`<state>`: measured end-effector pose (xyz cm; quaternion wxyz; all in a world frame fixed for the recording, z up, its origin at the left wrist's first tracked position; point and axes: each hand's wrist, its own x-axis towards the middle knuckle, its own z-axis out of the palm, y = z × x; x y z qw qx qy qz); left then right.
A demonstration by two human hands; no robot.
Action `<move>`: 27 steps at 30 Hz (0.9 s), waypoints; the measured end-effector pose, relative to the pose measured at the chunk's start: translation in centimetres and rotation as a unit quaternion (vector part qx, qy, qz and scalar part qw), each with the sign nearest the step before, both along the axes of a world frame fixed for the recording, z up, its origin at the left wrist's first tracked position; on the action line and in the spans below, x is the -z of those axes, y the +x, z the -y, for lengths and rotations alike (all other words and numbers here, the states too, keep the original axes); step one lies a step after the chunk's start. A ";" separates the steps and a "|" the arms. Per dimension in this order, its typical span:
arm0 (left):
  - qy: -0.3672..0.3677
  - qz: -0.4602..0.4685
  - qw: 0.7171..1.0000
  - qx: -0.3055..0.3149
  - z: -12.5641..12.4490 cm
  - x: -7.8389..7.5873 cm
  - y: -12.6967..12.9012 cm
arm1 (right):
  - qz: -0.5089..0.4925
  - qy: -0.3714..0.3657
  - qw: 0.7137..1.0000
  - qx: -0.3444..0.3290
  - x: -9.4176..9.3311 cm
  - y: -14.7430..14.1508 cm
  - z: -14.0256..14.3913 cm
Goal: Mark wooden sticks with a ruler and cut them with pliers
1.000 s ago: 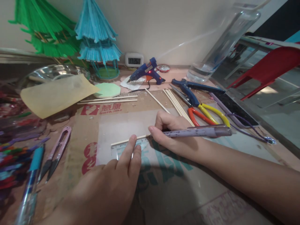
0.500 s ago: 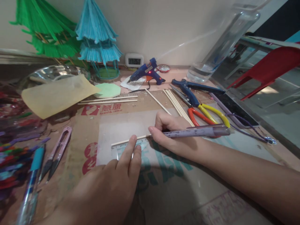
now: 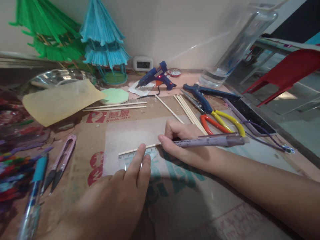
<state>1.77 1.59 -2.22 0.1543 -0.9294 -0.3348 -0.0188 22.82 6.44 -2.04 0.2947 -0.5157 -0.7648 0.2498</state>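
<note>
The left hand [image 3: 112,196] had two fingers stretched out, one on a thin stick [image 3: 130,151] and one on a clear ruler [image 3: 128,160]; its thumb was hidden, so I could not tell how it sat. The right hand [image 3: 183,153] pinched a purple pen [image 3: 210,140] and hid the tip. The stick lay along the ruler's top edge, its right end lost behind that thumb. The blue pen [image 3: 36,183] was cut off at the bottom, and the clock [image 3: 143,63] had blurry numbers
</note>
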 end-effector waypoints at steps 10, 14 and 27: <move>0.062 -0.086 0.994 0.019 0.0 -1.5 0.6 | 0.001 -0.010 1.000 0.010 -0.1 0.0 0.0; 0.052 -0.085 0.995 0.005 0.1 -1.5 0.7 | -0.015 -0.003 1.000 0.015 -0.2 -0.1 0.1; 0.041 -0.096 0.995 0.000 0.1 -1.6 0.8 | -0.020 0.015 1.000 0.018 0.1 -0.1 0.1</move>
